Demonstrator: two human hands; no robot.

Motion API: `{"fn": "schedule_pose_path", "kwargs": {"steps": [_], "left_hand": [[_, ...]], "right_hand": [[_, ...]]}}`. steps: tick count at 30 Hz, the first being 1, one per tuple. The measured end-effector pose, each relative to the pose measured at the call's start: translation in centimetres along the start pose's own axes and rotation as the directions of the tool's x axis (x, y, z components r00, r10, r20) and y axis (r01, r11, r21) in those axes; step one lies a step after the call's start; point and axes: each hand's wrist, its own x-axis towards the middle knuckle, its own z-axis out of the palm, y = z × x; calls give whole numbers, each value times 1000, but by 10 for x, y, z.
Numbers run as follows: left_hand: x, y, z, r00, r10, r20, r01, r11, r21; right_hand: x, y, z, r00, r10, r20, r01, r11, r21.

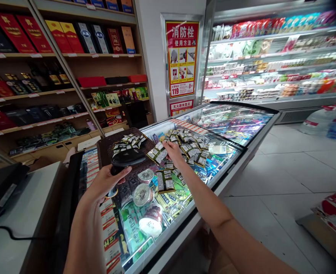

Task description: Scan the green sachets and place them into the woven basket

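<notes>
My left hand [112, 182] is wrapped round a black handheld barcode scanner [129, 157], its head pointing to the right. Between the thumb and fingers of my right hand [173, 153] is a small snack packet [157, 153] with green, white and gold printing. Beyond that hand, a loose pile of similar packets [195, 148] lies on the glass top of a chest freezer [223, 180]. One more packet [165, 181] rests nearer me on the glass. A brown woven basket [103, 152] behind the scanner holds several such packets.
Round tubs [142, 195] show at the freezer's near end. To the left stands a counter [39, 213] with a black device [2, 186] and a cable. Shelves of boxes [85, 38] rise behind. Past the tiled floor [273, 179] is an open refrigerated display [270, 68].
</notes>
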Motion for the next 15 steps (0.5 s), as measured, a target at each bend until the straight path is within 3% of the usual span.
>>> {"fn": "schedule_pose_path", "kwargs": {"steps": [3, 6, 10, 12, 15], "left_hand": [[0, 0, -1, 1000, 18, 10, -18, 1000, -11], [0, -1, -6, 1000, 22, 5, -22, 1000, 6], [-1, -3, -17, 998, -34, -43, 36, 999, 33], [-1, -6, -24, 994, -78, -77, 80, 997, 21], [-3, -14, -38, 982, -118, -151, 120, 993, 2]], "right_hand": [[5, 0, -8, 998, -6, -57, 1, 996, -85], [13, 0, -25, 970, -92, -223, 32, 966, -257], [22, 5, -45, 885, -124, -449, -142, 846, -514], [23, 9, -48, 872, -163, -462, -185, 762, -620], [17, 14, -40, 889, -292, -354, -99, 631, -770]]}}
